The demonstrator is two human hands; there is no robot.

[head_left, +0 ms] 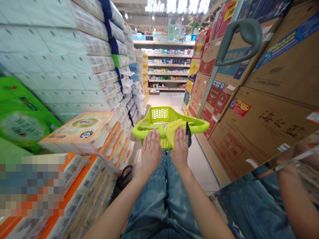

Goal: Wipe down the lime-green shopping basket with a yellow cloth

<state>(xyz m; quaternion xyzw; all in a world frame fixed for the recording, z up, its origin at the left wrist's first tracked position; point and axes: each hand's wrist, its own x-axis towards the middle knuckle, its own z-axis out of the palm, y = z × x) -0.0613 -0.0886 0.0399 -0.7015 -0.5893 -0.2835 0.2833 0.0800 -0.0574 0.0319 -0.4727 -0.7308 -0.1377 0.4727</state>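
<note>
Lime-green mesh-sided shopping basket (161,114), yellow cloth (173,131) over rim.

Store aisle (164,99), stacked tissue packs (74,66), cardboard cartons (274,139), far shelves (168,64), pale floor (201,162), ceiling spotlights (126,15)

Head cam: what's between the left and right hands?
In the head view, a yellow cloth draped over the rim of a lime-green plastic shopping basket lies between the left hand and the right hand.

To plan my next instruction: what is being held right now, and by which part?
The lime-green plastic basket seems held at its near rim: left hand directly, right hand through a yellow cloth. A firm grip cannot be told.
</note>
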